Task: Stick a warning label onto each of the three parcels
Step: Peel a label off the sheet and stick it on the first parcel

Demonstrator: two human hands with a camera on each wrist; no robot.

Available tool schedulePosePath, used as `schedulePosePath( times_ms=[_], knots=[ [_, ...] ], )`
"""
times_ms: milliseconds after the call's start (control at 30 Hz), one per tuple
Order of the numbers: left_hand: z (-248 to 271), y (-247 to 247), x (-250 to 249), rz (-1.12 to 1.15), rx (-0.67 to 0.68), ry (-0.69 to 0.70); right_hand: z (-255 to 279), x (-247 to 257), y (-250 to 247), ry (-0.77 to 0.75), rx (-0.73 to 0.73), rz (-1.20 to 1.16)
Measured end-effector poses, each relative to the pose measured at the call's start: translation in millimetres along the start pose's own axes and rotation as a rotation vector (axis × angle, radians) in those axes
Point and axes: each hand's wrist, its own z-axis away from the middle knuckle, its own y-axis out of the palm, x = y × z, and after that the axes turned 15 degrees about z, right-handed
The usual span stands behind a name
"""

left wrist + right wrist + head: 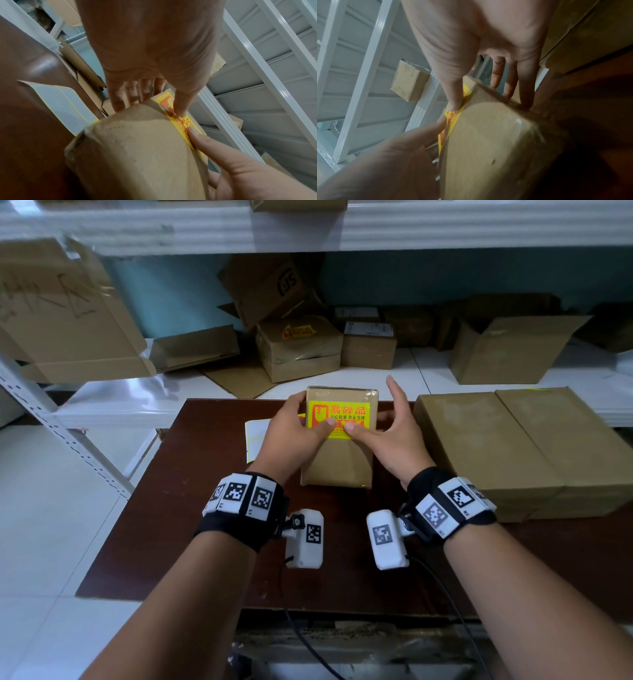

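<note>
A small brown parcel (337,460) lies on the dark table (191,525), with a yellow warning label (337,412) on the far half of its top face. My left hand (296,424) holds the parcel's left edge, fingers bent round the side and thumb pressing the label's near edge. My right hand (390,433) has straight fingers beside the parcel's right side, and its thumb presses the label next to the left thumb. The left wrist view shows the parcel (137,155), the label (181,121) and both thumbs on it. A large parcel (507,446) sits to the right.
A white label backing sheet (255,433) lies just left of the small parcel. On the white shelf (120,402) behind stand several cardboard boxes, one box (298,347) bearing a yellow label. The shelf's metal upright (61,436) slants down at the left.
</note>
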Motion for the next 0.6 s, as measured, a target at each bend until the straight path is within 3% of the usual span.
schedulePosePath(
  times_ms=[267, 600],
  knots=[
    [4.3, -0.6, -3.3, -0.025, 0.082, 0.0, -6.2, 4.5, -16.5, -0.061, -0.093, 0.054],
    [7.2, 0.2, -5.1, -0.059, 0.103, 0.012, -11.6, 1.8, -12.9, 0.1, -0.067, -0.169]
  ],
)
